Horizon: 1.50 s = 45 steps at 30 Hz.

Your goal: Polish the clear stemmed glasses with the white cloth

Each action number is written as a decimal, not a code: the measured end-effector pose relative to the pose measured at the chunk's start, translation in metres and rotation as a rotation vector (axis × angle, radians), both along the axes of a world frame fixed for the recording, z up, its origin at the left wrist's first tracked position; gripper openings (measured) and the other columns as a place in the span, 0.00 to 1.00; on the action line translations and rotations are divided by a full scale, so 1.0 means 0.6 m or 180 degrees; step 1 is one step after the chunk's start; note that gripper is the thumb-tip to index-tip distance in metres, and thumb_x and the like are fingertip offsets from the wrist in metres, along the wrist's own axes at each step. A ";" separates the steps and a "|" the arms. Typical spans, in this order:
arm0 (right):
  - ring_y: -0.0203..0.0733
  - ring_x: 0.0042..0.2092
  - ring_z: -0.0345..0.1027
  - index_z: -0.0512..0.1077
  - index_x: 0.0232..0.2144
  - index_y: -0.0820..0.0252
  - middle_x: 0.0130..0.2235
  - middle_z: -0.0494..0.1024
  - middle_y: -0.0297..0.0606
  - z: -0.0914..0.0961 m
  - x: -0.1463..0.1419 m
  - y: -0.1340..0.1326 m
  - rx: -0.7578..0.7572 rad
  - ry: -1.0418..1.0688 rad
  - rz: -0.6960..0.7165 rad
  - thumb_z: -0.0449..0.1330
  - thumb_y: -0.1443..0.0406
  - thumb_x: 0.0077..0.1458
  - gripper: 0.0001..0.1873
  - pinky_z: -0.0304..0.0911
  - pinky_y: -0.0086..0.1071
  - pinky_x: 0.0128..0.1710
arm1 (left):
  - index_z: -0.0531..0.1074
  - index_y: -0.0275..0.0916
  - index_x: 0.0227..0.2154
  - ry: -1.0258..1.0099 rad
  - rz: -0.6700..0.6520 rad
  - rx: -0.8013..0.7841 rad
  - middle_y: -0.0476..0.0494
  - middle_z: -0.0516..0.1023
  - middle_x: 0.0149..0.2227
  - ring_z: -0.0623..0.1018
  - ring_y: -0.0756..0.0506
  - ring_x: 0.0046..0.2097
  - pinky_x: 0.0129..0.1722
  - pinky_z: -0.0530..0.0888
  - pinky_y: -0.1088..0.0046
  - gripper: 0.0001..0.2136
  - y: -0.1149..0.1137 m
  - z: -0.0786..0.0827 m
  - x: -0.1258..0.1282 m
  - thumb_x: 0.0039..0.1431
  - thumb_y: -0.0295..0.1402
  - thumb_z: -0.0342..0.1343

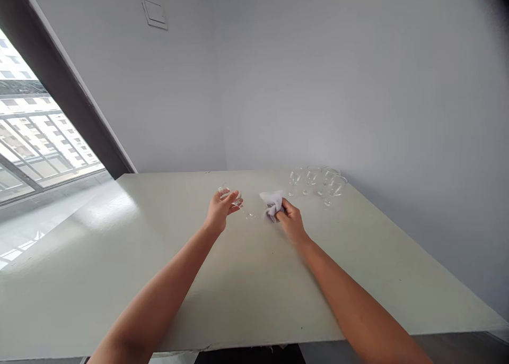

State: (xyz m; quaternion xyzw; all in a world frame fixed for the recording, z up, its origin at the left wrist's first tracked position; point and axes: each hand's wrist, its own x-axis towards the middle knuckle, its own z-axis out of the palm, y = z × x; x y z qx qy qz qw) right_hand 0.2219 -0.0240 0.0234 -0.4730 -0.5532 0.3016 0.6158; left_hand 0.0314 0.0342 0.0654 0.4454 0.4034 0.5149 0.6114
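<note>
My left hand (221, 209) is closed around the bowl of a clear stemmed wine glass (250, 215). The glass is tilted, with its stem and foot pointing right and toward me; my fingers hide part of the bowl. To the right, my right hand (291, 218) grips a bunched white cloth (272, 204) between thumb and fingers. A small gap separates the cloth from the foot of the glass. Beyond my right hand, several clear stemmed glasses (311, 177) stand upright in a group.
The pale table (246, 289) reaches back to a grey wall (338, 77) behind and on the right. Its front edge, slightly chipped, lies close to me. On the left is a window (43, 125) with a dark frame. A switch plate (154, 11) is on the wall.
</note>
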 end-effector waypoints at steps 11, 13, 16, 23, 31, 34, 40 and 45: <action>0.39 0.35 0.60 0.74 0.36 0.47 0.40 0.66 0.38 -0.003 -0.046 -0.030 0.0552 -0.1582 0.1127 0.55 0.63 0.53 0.10 0.59 0.35 0.36 | 0.68 0.35 0.33 -0.0150 -0.0783 -0.0666 0.41 0.73 0.38 0.75 0.50 0.32 0.34 0.74 0.72 0.16 -0.008 -0.027 0.010 0.47 0.42 0.58; 0.36 0.34 0.60 0.75 0.33 0.48 0.38 0.64 0.36 0.003 -0.042 -0.030 0.0401 -0.1127 0.1211 0.57 0.64 0.51 0.07 0.59 0.33 0.33 | 0.68 0.35 0.33 -0.0300 -0.0900 -0.0673 0.41 0.74 0.38 0.75 0.50 0.34 0.35 0.74 0.73 0.14 -0.009 -0.025 0.010 0.49 0.41 0.57; 0.37 0.37 0.61 0.76 0.30 0.51 0.36 0.65 0.34 0.012 -0.037 -0.026 0.0095 -0.0272 0.1239 0.62 0.65 0.46 0.06 0.59 0.32 0.36 | 0.68 0.36 0.32 -0.0568 -0.0957 -0.0799 0.41 0.74 0.39 0.76 0.49 0.36 0.36 0.74 0.74 0.12 -0.008 -0.021 0.012 0.51 0.41 0.56; 0.32 0.28 0.64 0.72 0.30 0.58 0.28 0.71 0.31 -0.002 -0.037 -0.005 -0.0777 0.2154 0.1551 0.67 0.66 0.39 0.12 0.62 0.27 0.29 | 0.68 0.36 0.34 -0.1119 -0.0916 -0.0583 0.38 0.70 0.48 0.73 0.44 0.47 0.43 0.73 0.70 0.14 -0.018 -0.011 0.028 0.53 0.43 0.53; 0.33 0.26 0.66 0.69 0.30 0.59 0.27 0.72 0.32 -0.008 -0.058 -0.010 -0.1386 0.3292 0.1547 0.58 0.65 0.49 0.03 0.65 0.25 0.23 | 0.62 0.44 0.41 -0.1107 -0.0609 0.0280 0.44 0.65 0.53 0.72 0.44 0.49 0.48 0.69 0.64 0.14 -0.035 -0.004 0.037 0.53 0.41 0.54; 0.34 0.24 0.65 0.70 0.28 0.61 0.24 0.71 0.34 -0.013 -0.060 -0.012 -0.1561 0.3249 0.1762 0.56 0.67 0.48 0.03 0.63 0.25 0.19 | 0.59 0.45 0.42 -0.0962 -0.0472 0.0503 0.43 0.65 0.52 0.73 0.44 0.47 0.48 0.69 0.63 0.17 -0.039 0.001 0.037 0.51 0.40 0.56; 0.34 0.20 0.60 0.71 0.29 0.62 0.21 0.70 0.33 -0.018 -0.064 -0.019 -0.1578 0.2579 0.2053 0.59 0.60 0.47 0.10 0.59 0.27 0.17 | 0.57 0.45 0.45 -0.0766 -0.0253 0.0860 0.42 0.65 0.50 0.74 0.43 0.46 0.47 0.68 0.62 0.20 -0.034 0.009 0.030 0.50 0.38 0.57; 0.32 0.25 0.61 0.74 0.33 0.56 0.33 0.72 0.35 -0.023 -0.067 -0.028 -0.0925 0.0023 0.1450 0.60 0.56 0.48 0.12 0.59 0.29 0.28 | 0.55 0.47 0.46 -0.0349 0.0221 0.1320 0.42 0.62 0.52 0.73 0.44 0.46 0.47 0.69 0.64 0.23 -0.023 0.020 0.010 0.48 0.36 0.59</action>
